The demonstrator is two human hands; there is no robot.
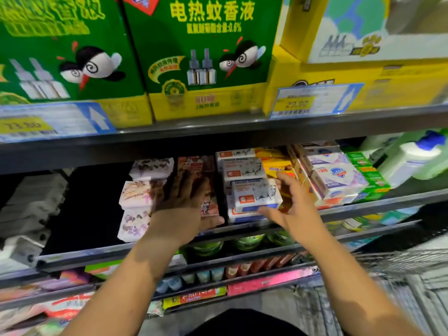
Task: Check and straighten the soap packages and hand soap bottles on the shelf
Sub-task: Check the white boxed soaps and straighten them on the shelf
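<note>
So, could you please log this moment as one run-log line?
phase: straightening soap | left hand: flat on brown soap packs | right hand: grips front goat soap box | white bottle: untouched, far right

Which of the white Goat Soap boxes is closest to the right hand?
The front Goat Soap box, askew atop the stack; the right hand grips it, the others sit farther back.

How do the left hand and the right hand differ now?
The left hand lies flat, fingers spread, on the brown packs; the right hand holds the front Goat Soap box between thumb and fingers. The left hand is in shadow; the right hand is lit. Both reach into the same shelf.
</note>
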